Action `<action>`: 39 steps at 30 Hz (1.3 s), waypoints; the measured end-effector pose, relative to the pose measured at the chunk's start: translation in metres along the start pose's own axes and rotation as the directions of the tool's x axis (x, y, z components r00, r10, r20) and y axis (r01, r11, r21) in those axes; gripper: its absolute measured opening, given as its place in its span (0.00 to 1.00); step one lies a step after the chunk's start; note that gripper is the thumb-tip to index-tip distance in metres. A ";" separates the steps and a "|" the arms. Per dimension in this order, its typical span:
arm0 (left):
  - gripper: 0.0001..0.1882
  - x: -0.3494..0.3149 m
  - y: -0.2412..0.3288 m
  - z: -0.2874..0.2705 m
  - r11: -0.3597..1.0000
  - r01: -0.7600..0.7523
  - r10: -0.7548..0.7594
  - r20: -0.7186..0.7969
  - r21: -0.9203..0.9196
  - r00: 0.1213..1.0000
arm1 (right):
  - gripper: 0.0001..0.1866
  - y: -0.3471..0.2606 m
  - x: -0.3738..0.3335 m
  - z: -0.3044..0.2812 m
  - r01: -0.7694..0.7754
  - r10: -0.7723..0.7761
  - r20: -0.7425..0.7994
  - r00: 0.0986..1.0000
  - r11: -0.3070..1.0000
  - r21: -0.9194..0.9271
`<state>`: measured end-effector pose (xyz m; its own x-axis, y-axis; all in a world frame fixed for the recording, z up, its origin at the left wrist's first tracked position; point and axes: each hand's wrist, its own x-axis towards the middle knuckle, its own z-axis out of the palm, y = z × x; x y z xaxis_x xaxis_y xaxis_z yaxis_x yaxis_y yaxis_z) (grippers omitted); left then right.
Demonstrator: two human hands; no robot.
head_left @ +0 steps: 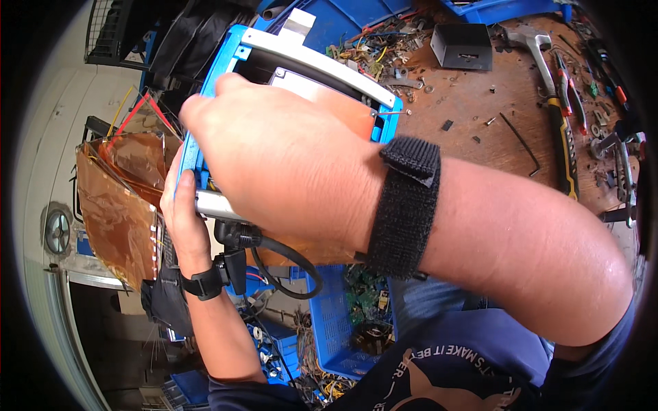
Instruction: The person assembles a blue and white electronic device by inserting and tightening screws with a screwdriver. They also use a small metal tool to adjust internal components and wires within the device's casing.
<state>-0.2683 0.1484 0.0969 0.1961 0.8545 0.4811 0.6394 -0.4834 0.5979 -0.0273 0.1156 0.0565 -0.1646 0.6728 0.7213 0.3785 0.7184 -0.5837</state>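
Observation:
A box-like device with a blue frame (226, 60) and pale metal bars stands tilted at the near left of the workbench. Inside the frame a flat whitish panel (301, 83) shows in part. My left hand (184, 216) grips the device's left side, its thumb lying against the blue edge. Across the device reaches my right hand (295, 154), palm down with curled fingers at the left edge of the frame. The back of that hand hides its fingertips and whatever they hold. A black plug with a thick cable (288, 255) hangs below the device, near my left wrist.
On the wooden bench (473, 157) lie a hammer (558, 116), pliers (572, 96), a hex key (522, 140), a black box (462, 46) and scrap parts. Blue crates (336, 329) with circuit boards stand below. Coppery sheeting (120, 205) is at left.

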 end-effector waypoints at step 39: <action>0.34 -0.008 0.010 0.011 0.999 -0.030 0.030 -0.018 -0.020 0.999 | 0.13 -0.007 0.002 -0.045 0.125 -0.035 0.375 0.926 0.968 -0.217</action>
<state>-0.2550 0.1387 0.0917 0.2017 0.8363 0.5097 0.6185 -0.5123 0.5958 0.0111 0.1041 0.0786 -0.5075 0.6641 0.5490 0.5433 0.7411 -0.3944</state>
